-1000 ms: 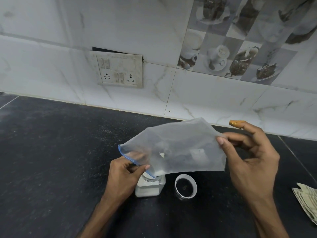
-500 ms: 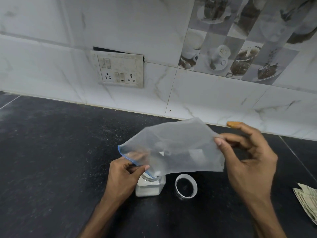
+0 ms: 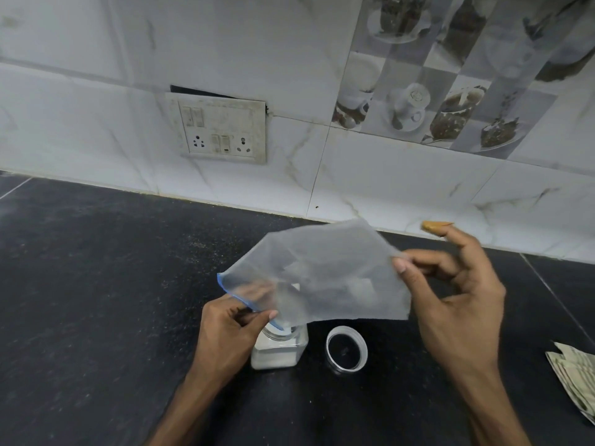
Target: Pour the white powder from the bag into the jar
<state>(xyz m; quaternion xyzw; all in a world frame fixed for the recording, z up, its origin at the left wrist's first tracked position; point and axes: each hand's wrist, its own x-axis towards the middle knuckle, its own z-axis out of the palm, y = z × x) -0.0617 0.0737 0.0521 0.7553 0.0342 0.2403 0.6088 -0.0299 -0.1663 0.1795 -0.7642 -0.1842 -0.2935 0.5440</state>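
Note:
A clear plastic zip bag (image 3: pixel 322 272) with a blue seal strip hangs tilted over a small square glass jar (image 3: pixel 279 350). The bag's open mouth points down into the jar's neck. White powder fills the lower part of the jar, and only a thin film clings inside the bag. My left hand (image 3: pixel 230 333) pinches the bag's blue mouth edge right beside the jar. My right hand (image 3: pixel 457 294) pinches the bag's raised bottom edge between thumb and fingers, higher than the mouth.
The jar's round lid (image 3: pixel 346 348) lies open side up on the black counter (image 3: pixel 96 284), just right of the jar. Folded paper (image 3: pixel 576 378) lies at the right edge. A switch and socket plate (image 3: pixel 222 128) sits on the tiled wall behind.
The bag's raised end and my right hand have shifted slightly up and left. My left hand and the jar stay where they were.

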